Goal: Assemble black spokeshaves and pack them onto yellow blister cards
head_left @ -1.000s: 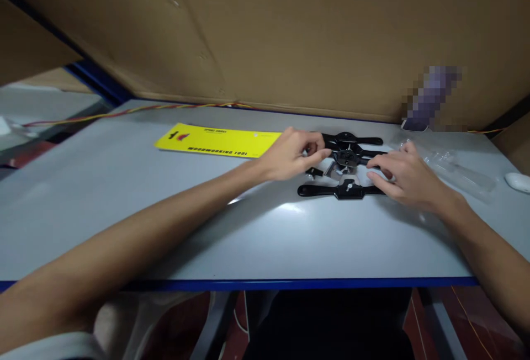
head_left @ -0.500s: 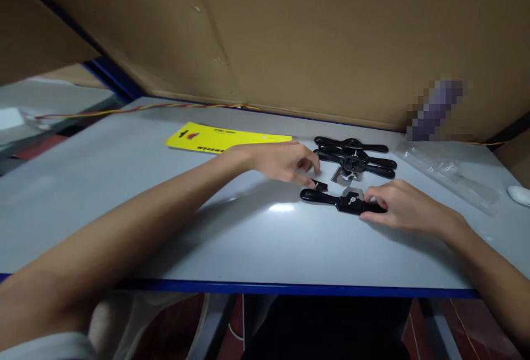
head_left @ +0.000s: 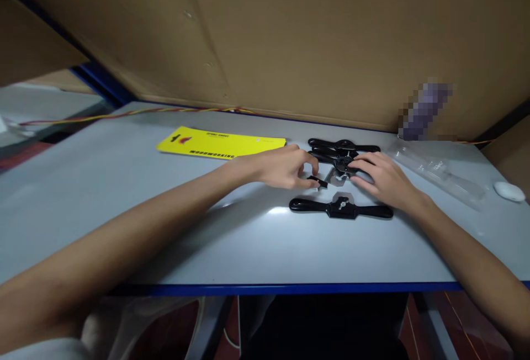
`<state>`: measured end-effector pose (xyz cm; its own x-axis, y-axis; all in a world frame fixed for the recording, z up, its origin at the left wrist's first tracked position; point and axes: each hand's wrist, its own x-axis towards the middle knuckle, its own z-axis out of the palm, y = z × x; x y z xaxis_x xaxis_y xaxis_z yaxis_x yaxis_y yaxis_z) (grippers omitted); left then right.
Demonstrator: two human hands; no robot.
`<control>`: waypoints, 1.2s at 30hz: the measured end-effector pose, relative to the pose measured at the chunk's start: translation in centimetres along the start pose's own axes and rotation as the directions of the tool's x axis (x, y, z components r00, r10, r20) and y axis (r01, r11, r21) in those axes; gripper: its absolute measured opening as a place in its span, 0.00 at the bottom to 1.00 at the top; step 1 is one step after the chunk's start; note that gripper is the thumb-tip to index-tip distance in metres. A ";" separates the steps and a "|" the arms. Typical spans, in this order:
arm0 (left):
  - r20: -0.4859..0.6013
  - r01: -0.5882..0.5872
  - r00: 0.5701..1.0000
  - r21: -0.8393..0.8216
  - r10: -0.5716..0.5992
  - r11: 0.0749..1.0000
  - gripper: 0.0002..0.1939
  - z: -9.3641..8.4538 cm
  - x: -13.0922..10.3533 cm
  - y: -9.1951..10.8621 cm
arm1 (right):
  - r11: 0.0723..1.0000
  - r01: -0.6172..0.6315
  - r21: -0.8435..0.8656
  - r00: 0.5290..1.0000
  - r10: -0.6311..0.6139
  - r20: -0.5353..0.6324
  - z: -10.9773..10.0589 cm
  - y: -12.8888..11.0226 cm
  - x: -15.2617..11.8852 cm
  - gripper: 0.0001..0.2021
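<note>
My left hand [head_left: 290, 168] is closed in a pinch, thumb and forefinger at a small black plate [head_left: 318, 183] held low over the table. My right hand [head_left: 383, 178] reaches over black spokeshaves, fingers stretched and thumb apart, its tips at the middle of the nearer spokeshave [head_left: 343, 163]; whether they grip anything is hard to see. Another spokeshave [head_left: 344, 144] lies behind it. A metal blade [head_left: 338, 178] is between my hands. In front, a spokeshave body [head_left: 342, 208] lies untouched, a pale blade standing out behind its slotted centre.
A yellow printed card [head_left: 219, 143] lies to the left. At the right are a clear plastic blister shell [head_left: 443, 172] and a white mouse-like object [head_left: 509, 191]. A twisted cable [head_left: 165, 110] runs along the back, below the cardboard wall [head_left: 269, 40]. The table's blue edge [head_left: 281, 289] is in front.
My right hand has let go of the front spokeshave and moved back and left to the spokeshaves behind it. My left hand stays at the small black plate. The view has shifted slightly.
</note>
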<state>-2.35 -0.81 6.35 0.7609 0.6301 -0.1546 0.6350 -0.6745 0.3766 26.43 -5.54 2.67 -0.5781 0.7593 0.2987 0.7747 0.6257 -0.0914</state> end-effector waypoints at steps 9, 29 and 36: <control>-0.116 -0.297 0.949 -0.023 0.293 0.954 0.13 1.9 0.7 -1.2 | 0.922 -0.231 0.312 0.952 0.280 -0.124 0.6 -0.5 0.5 0.12; -0.539 -0.202 0.841 -0.239 0.043 0.950 0.13 4.9 1.8 -2.5 | 0.843 -0.379 0.382 0.867 0.468 -0.173 0.1 -1.2 -0.5 0.10; -0.598 -0.260 0.789 -0.113 0.143 0.959 0.09 5.4 2.1 -2.9 | 0.866 -0.320 0.385 0.911 0.393 -0.126 0.0 -1.2 -0.5 0.07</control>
<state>-1.90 0.41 0.03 0.6110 0.6308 0.4783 0.3965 -0.7668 0.5048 25.78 -6.64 2.65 -0.1899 0.9151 0.3558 0.7571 0.3672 -0.5403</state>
